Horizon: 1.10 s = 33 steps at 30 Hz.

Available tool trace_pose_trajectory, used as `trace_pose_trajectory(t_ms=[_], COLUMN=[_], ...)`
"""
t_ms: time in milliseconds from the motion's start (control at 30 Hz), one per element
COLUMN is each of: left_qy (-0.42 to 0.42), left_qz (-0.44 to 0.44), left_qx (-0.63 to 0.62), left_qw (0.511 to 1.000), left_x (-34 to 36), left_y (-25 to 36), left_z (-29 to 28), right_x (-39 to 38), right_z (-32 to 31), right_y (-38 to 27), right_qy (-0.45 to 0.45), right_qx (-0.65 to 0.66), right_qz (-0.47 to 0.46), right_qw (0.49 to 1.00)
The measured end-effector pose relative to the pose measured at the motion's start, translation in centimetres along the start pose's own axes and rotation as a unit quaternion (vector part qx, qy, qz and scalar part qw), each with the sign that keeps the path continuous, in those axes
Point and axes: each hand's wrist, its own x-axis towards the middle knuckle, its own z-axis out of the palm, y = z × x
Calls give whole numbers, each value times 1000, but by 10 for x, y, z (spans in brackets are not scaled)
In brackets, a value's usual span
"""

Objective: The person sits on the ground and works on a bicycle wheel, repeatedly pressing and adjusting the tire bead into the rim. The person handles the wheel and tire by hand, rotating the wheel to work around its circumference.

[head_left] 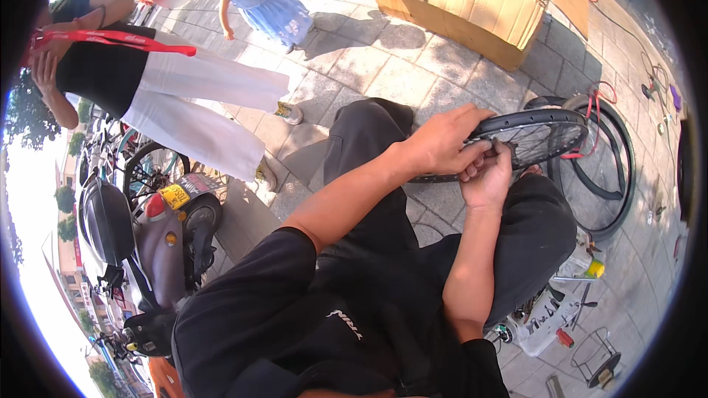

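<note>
A bicycle wheel (532, 119) with a black rim and thin spokes lies tilted over my knees. My left hand (451, 135) wraps over its left side, the thumb bent down toward the near edge. Right beside that thumb, my right hand (487, 176) is closed, its curled fingers pressed against the near part of the rim. Whether a small part is pinched between those fingertips is hidden. Black tyres or tubes (625, 177) lie in loops on the paving just right of the wheel, with a red hose (594, 112) near them.
An opened cardboard box (472, 11) stands ahead. A person in white trousers (203, 114) and a child in a blue dress (269, 13) are close by. Left is a parked scooter (158, 250). Tools and a white container (546, 324) sit at the lower right.
</note>
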Motion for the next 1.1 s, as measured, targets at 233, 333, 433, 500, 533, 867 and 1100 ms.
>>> trace_pose_trajectory(t_ms=[233, 333, 433, 500, 533, 867, 1100], left_qy=[71, 108, 43, 54, 63, 41, -22], left_qz=[-65, 60, -6, -13, -19, 14, -41], left_qx=[22, 56, 29, 51, 47, 28, 40], left_qw=[995, 991, 999, 997, 997, 999, 998], left_x=[-4, -5, -5, -4, -6, 0, 13], left_y=[-1, 0, -4, -10, -12, -13, -8], left_z=[12, 9, 4, 6, 8, 3, -2], right_x=[4, 7, 14, 13, 12, 13, 20], right_z=[-5, 3, 1, 3, 4, 0, -6], right_y=[13, 8, 8, 10, 11, 13, 9], right_qy=[0, 37, 48, 56, 62, 11, -18], right_qx=[-54, -17, -11, -20, -31, -60, 30], right_qz=[-55, -22, 19, 26, 8, -30, 14], right_qw=[997, 999, 999, 998, 998, 998, 999])
